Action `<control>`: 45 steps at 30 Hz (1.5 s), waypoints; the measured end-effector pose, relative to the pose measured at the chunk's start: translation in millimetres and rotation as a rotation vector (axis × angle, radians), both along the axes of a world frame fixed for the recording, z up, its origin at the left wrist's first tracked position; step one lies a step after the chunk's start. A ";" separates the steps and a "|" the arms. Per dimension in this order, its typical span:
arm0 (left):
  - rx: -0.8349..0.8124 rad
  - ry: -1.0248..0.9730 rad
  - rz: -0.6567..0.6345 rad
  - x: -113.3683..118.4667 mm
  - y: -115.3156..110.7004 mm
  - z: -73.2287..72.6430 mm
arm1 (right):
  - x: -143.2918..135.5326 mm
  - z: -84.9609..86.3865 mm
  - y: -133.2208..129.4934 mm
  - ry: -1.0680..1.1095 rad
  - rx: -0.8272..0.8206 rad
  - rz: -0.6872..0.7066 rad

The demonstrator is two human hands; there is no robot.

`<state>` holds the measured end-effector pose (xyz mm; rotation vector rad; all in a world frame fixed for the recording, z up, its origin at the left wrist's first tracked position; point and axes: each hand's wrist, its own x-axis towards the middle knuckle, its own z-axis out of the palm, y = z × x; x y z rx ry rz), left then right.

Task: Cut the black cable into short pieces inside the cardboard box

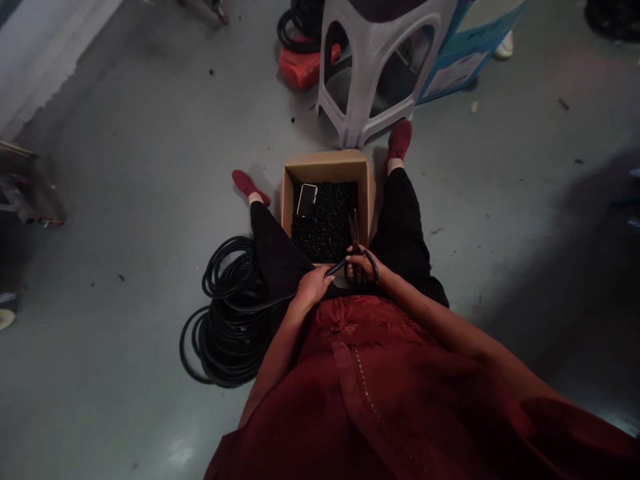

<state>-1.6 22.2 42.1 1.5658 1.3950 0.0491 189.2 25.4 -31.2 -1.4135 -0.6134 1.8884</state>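
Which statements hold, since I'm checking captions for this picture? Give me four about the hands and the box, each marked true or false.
1. The right hand holds scissors. True.
2. The left hand holds nothing. False: it grips a black cord.
3. A phone lies on small black pieces in the cardboard box. True.
4. The black coils lie inside the box. False: they lie on the floor beside the left leg.

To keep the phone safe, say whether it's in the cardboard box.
In: the smartphone lies on black pieces inside the cardboard box.
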 end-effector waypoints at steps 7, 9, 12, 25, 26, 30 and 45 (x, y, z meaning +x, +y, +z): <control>0.048 -0.024 0.182 -9.9 9.6 -0.4 | 0.8 7.4 0.4 -0.053 0.045 0.002; 0.041 -0.058 0.266 -18.4 15.7 -3.2 | -0.2 9.7 -1.9 -0.075 0.060 0.019; 0.040 -0.082 0.338 -31.4 22.9 -10.7 | -2.2 10.3 -5.5 -0.145 0.102 0.121; -0.008 -0.187 0.414 -37.0 23.7 -22.2 | -7.4 18.1 -8.3 -0.463 0.259 0.626; -0.017 -0.192 0.412 -36.9 23.8 -22.2 | -7.3 18.0 -8.2 -0.456 0.265 0.628; -0.037 -0.209 0.409 -37.1 23.3 -23.5 | -6.6 20.1 -7.8 -0.428 0.279 0.647; -0.066 -0.230 0.399 -40.3 23.5 -33.3 | -4.1 26.0 -7.6 -0.346 0.247 0.657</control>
